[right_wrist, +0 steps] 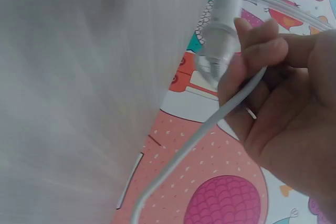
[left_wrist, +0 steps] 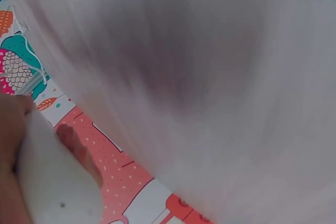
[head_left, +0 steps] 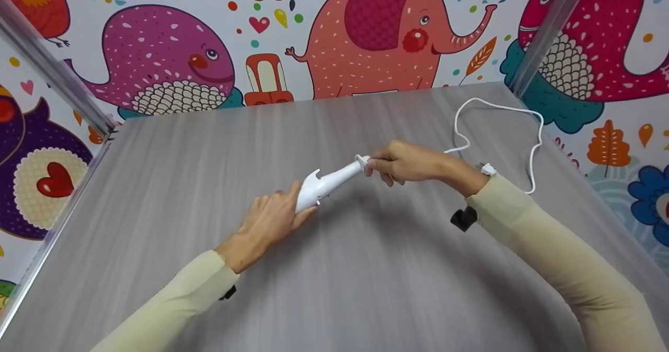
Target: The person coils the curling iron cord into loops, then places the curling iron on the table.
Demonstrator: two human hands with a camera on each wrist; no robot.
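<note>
A white wand-shaped corded appliance [head_left: 334, 181] is held at a slant above the grey tabletop. It has a hooked lever on its upper side and a small tab beneath. My left hand [head_left: 269, 213] grips its wider lower end, hiding that end; in the left wrist view, fingers wrap the smooth white body [left_wrist: 58, 177]. At the narrow upper end, beside a small ring [head_left: 360, 161], my right hand [head_left: 410, 161] pinches the white cord [right_wrist: 202, 129] between curled fingers. The right wrist view shows the cord leaving the appliance's tip and passing through those fingers.
The rest of the cord [head_left: 502, 106] lies in a loose loop on the tabletop [head_left: 209, 148] at the back right. Printed cartoon panels [head_left: 272, 27] stand along the back and sides, with metal posts [head_left: 549, 38] at the corners. A small white piece [head_left: 488, 169] shows beside the right cuff.
</note>
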